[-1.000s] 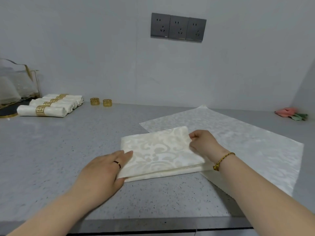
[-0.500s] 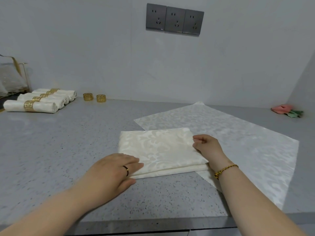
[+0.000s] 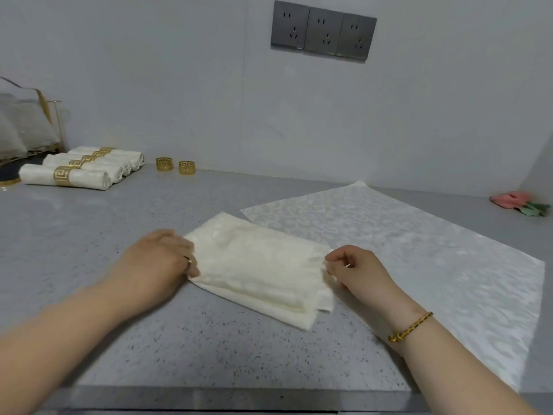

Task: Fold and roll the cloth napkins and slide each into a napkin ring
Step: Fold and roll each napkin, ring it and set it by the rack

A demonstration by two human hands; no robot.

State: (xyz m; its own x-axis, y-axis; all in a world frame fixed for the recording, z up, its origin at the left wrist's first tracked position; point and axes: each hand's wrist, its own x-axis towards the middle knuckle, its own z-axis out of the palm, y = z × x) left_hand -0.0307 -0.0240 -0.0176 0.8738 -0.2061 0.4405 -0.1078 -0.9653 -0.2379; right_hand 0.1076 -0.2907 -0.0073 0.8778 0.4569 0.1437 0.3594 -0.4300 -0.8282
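A cream damask napkin (image 3: 263, 265), folded into a thick rectangle, lies skewed on the grey counter in front of me. My left hand (image 3: 158, 265) grips its left end, fingers curled over the edge. My right hand (image 3: 356, 271) pinches its right edge between thumb and fingers. A second napkin (image 3: 404, 241) lies spread flat behind and to the right. Two empty gold napkin rings (image 3: 164, 164) (image 3: 187, 168) stand by the back wall. Several rolled napkins (image 3: 80, 169) with gold rings lie in a row at the far left.
A glass holder with a gold frame (image 3: 27, 127) stands at the far left edge. A pink and green cloth flower (image 3: 520, 202) lies at the far right. The counter's front edge (image 3: 209, 396) runs just below my forearms. Wall sockets (image 3: 323, 29) sit above.
The folded napkin has been turned so it lies at an angle, with its layers shifted apart at the near right corner. My left hand moved from pressing the near-left corner to gripping the left end.
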